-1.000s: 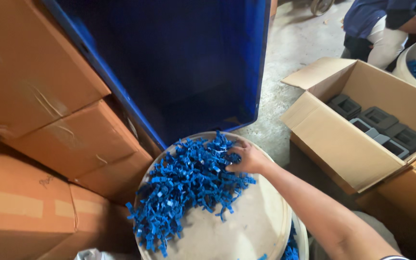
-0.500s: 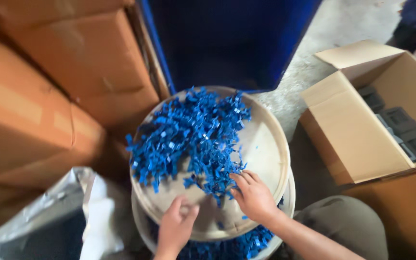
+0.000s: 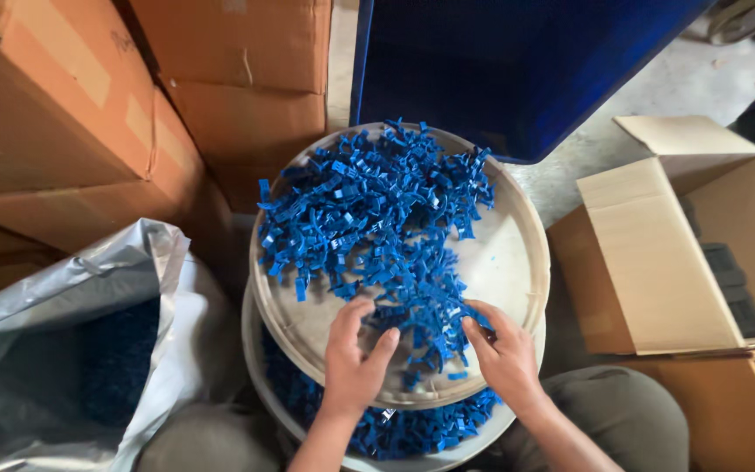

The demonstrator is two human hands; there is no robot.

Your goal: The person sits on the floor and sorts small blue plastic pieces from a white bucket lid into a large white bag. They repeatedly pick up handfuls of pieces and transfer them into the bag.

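Resting on the near edge of a heap of small blue plastic clips [image 3: 377,218], both hands work at the front of a round, shallow cream tray [image 3: 517,253]. The left hand [image 3: 356,363] lies palm down with its fingers spread, fingertips touching the clips just ahead of it. The right hand [image 3: 504,354] is curled, its fingers drawn together around a few clips at the heap's lower right edge (whether any clip is lifted clear of the tray cannot be told). The bulk of the heap lies beyond both hands, covering the tray's far and left portions; the right part of the tray is bare.

The tray sits on top of a second round tub [image 3: 482,424] that also holds blue clips, visible below the tray's near rim and between the forearms. To the left stands an open silver foil bag [image 3: 72,288] with more blue pieces inside. Closed brown cartons [image 3: 63,105] are stacked behind it. A blue bin [image 3: 500,70] stands just behind the tray, and an open cardboard box [image 3: 648,253] holding dark grey parts stands to the right.
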